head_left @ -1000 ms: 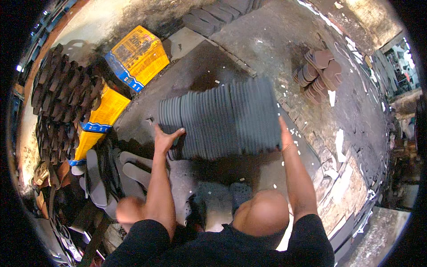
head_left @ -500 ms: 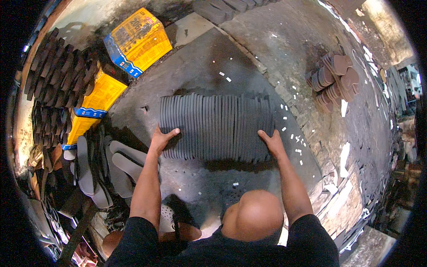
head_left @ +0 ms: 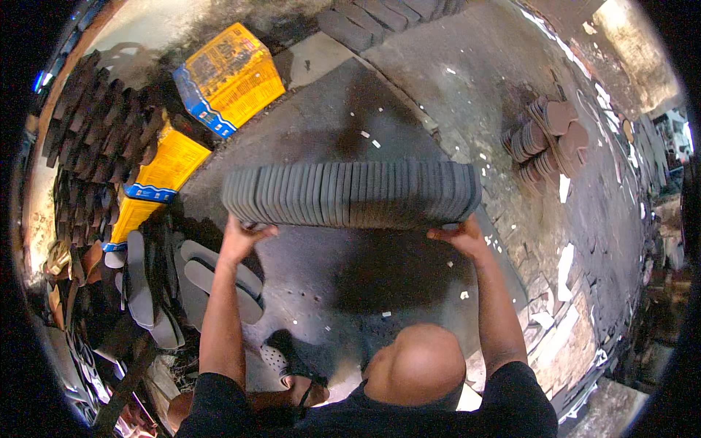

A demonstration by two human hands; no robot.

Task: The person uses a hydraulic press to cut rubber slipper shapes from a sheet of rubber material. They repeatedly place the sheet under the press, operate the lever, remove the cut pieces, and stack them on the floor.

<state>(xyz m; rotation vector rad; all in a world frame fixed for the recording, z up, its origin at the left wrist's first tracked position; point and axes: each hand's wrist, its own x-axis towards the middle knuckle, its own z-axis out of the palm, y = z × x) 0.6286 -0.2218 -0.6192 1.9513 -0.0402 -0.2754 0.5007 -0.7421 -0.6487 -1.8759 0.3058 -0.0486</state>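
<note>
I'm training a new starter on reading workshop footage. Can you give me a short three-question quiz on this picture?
1. True or false: both hands press on the row of grey sole sheets.
2. Which end of the row does the left hand hold? A) the left end B) the right end C) the middle
3. Fill in: the boxes on the floor to the left are blue and ____.

Key:
1. True: the left hand and the right hand squeeze the row from opposite ends, clear of the dark floor.
2. A.
3. Yellow.
</note>
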